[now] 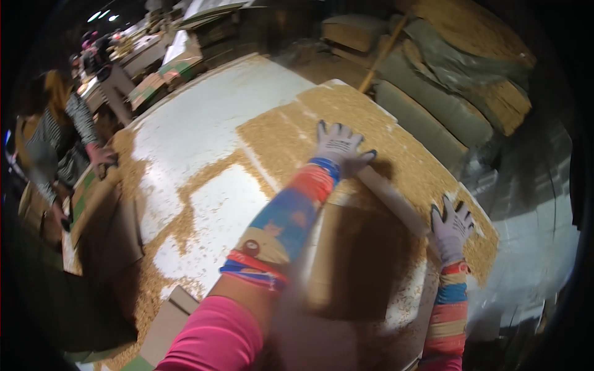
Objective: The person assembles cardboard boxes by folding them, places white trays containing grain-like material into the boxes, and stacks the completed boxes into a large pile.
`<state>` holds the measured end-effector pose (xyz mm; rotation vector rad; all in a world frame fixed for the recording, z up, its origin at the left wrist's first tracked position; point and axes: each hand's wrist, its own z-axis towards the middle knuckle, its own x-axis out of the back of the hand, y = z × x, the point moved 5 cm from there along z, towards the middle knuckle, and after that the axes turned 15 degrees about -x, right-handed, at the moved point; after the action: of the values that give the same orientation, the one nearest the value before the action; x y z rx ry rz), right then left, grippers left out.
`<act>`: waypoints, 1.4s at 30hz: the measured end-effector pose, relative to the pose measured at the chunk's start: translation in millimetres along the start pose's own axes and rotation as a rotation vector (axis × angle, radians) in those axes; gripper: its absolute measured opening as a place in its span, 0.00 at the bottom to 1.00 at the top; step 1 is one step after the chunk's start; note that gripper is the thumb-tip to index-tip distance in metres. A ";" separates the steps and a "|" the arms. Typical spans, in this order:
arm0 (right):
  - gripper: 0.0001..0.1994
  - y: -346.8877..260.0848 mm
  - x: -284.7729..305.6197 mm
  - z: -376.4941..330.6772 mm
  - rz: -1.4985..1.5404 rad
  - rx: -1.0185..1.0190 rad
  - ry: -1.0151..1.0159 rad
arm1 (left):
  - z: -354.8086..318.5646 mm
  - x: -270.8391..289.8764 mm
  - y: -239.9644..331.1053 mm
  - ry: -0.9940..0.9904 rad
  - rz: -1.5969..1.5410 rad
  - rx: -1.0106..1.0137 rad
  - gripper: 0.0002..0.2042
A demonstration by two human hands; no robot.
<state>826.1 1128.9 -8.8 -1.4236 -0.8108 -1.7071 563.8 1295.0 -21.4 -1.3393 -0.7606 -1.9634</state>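
Observation:
My left hand (339,147), in a pale glove with dark fingertips, lies spread over a layer of tan, shaving-like flakes (278,139) on a white tabletop (216,102). Its thumb points right, close to the far corner of a brown cardboard box (352,253). Fingers apart, my right hand (451,230) rests at the box's right corner, over flakes near the table's right edge. A pale flap edge (396,201) of the box runs between the two hands. The box's inside is in shadow, so its contents cannot be made out. Neither hand visibly grips anything.
Wrapped bales (427,105) are stacked beyond the table's far right edge, with a wooden pole (383,54) leaning there. At the left, another person's gloved hand (100,159) touches a cardboard box (93,198). Grey-white sheeting (526,204) lies to the right.

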 end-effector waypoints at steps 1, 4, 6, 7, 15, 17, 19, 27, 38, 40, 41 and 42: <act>0.25 -1.6 -1.6 -6.1 -0.076 0.033 0.043 | -6.4 8.5 1.0 0.067 0.006 -0.031 0.25; 0.23 -8.1 -4.5 -33.7 0.087 -0.018 0.137 | -41.7 22.9 -10.1 0.002 0.085 0.010 0.25; 0.23 -23.2 -7.7 -66.4 0.047 0.013 0.125 | -88.0 38.5 -22.2 0.068 0.069 -0.007 0.25; 0.24 -34.9 -5.9 -88.1 0.015 0.026 0.156 | -114.3 47.5 -26.4 0.114 0.067 -0.007 0.25; 0.33 -160.8 51.3 -272.5 0.257 0.266 -0.106 | -344.4 166.8 -69.3 -0.315 0.046 0.500 0.37; 0.34 -199.4 67.2 -308.5 0.319 0.340 -0.112 | -399.7 207.7 -52.2 -0.268 0.020 0.694 0.36; 0.34 -228.6 77.2 -342.1 0.340 0.461 -0.184 | -449.7 244.1 2.6 -0.071 0.029 0.565 0.35; 0.35 -230.2 150.1 -445.3 0.651 0.912 -0.108 | -724.1 339.9 255.0 -0.310 0.025 0.916 0.62; 0.42 -67.6 144.0 -683.3 0.054 1.779 -0.393 | -807.8 329.7 363.7 0.032 -0.006 0.643 0.33; 0.29 -71.2 157.5 -677.1 0.135 1.814 -0.252 | -790.8 368.1 356.9 0.093 0.059 0.571 0.26; 0.25 -74.1 158.9 -675.2 -0.060 1.899 -0.075 | -780.2 387.2 352.8 0.118 0.047 0.517 0.24; 0.28 -79.9 159.0 -669.0 -0.116 1.800 -0.379 | -768.5 405.2 347.9 0.131 0.110 0.488 0.24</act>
<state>405.3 580.5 28.3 -0.3187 -1.8757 -0.1986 274.8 422.8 156.2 -0.9302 -0.9990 -1.6212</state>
